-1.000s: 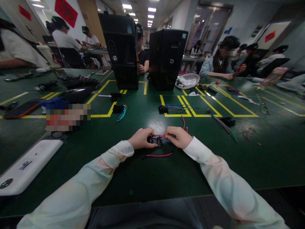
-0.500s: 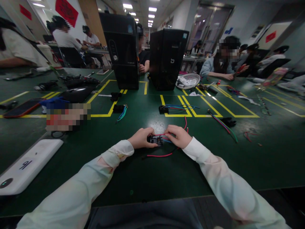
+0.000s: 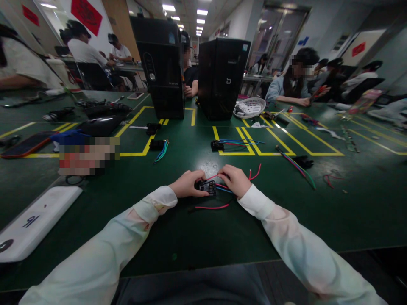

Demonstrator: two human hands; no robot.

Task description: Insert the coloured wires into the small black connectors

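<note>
Left hand (image 3: 187, 184): half closed; the small black plastic connector block (image 3: 209, 187) is gripped above the green tabletop (image 3: 190, 237), back from its near edge.
Right hand (image 3: 234, 181): nearly closed; a thin red insulated wire (image 3: 211, 177) is pinched.
Wire handling: block best kept steady, sharp bends avoided.
Changed: a red wire end (image 3: 258, 170) is swung farther right.

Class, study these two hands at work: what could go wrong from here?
The red wire pinched by the right hand might slip or kink. The small black part in the left hand could twist if that wire is tugged. Another red wire, lying nearby, might get confused with it.
</note>
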